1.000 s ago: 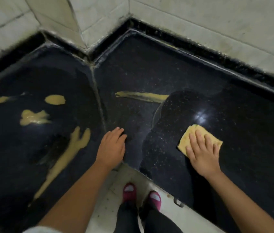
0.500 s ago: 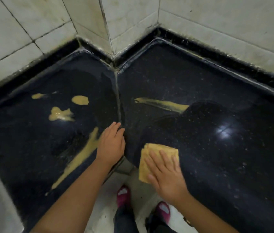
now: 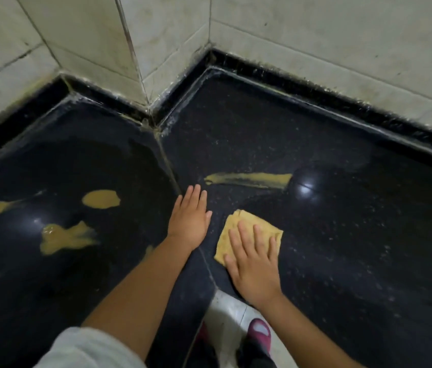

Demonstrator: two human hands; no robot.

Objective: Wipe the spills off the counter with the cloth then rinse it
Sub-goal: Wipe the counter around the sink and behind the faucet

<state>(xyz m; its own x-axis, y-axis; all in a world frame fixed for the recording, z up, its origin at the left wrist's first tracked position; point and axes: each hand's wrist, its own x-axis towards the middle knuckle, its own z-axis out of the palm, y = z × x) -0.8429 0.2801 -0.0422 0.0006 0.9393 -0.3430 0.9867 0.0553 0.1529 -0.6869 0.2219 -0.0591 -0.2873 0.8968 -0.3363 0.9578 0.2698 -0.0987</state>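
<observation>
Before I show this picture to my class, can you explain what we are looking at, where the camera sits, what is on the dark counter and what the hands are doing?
The camera is worn on a person's head and looks down, so you see their own arms. The surface is a black counter in a tiled corner. The right hand lies flat, fingers straight, pressing a folded yellow cloth onto the counter. The left hand rests flat beside it and holds nothing. Yellow spills remain: a long streak beyond the cloth, and three patches to the left. Below, the floor and a pink shoe show.
</observation>
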